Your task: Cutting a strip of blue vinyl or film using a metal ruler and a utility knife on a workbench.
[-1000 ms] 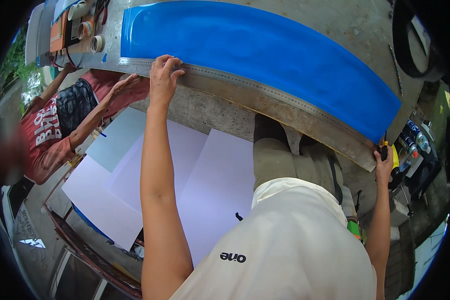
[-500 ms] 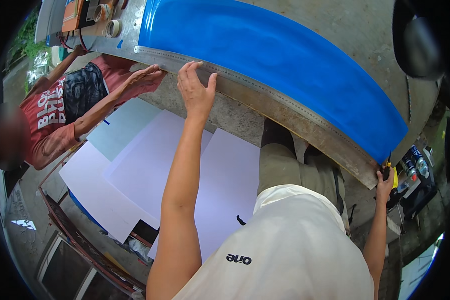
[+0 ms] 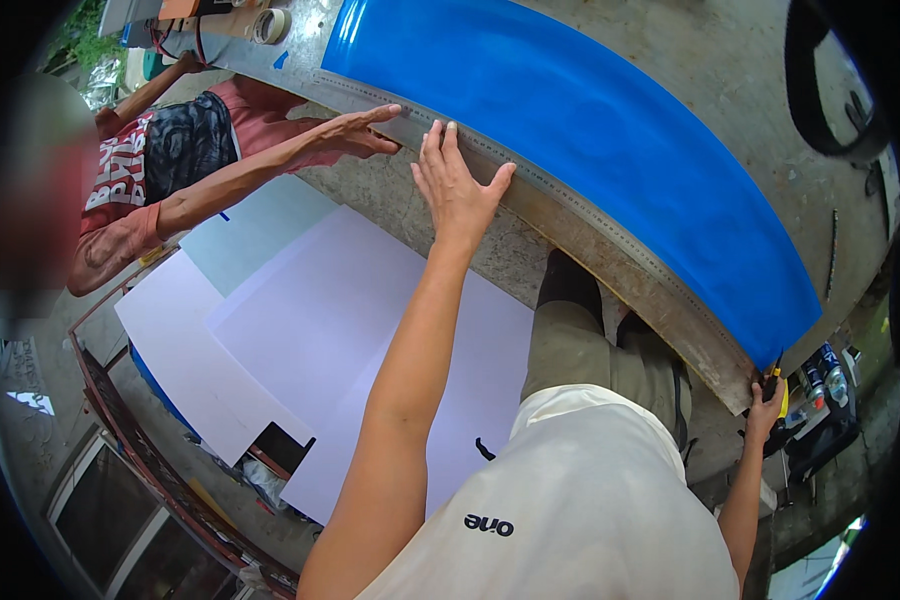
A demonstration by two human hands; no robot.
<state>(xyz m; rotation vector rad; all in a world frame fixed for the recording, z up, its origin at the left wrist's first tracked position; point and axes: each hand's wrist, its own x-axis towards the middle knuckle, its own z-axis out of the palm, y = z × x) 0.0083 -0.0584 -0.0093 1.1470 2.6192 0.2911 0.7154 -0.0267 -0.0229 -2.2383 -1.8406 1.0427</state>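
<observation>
A glossy blue sheet (image 3: 570, 130) lies on the worktable, a long metal ruler (image 3: 610, 228) running along its near edge. My left hand (image 3: 460, 195) is open, fingers and thumb spread, its fingertips at the ruler toward the left part. Down at the right end of the ruler, by the sheet's near right corner, my right hand (image 3: 764, 408) is closed on a yellow and black utility knife (image 3: 773, 382). The knife points away from me, toward the sheet's corner; whether its tip touches the sheet I cannot tell. A co-worker's hand (image 3: 365, 130) reaches to the ruler left of my left hand.
The co-worker (image 3: 160, 170) stands at the left end of the table (image 3: 670, 60). A tape roll (image 3: 270, 26) rests at the far left. Large pale sheets (image 3: 300, 290) lie below the table's near edge. Spray cans (image 3: 828, 375) and a black case (image 3: 820, 430) are at the right.
My view has shifted. My left hand has spread its thumb wider along the ruler. The co-worker's hand has come further right, over the ruler. My right hand stays at the sheet's corner.
</observation>
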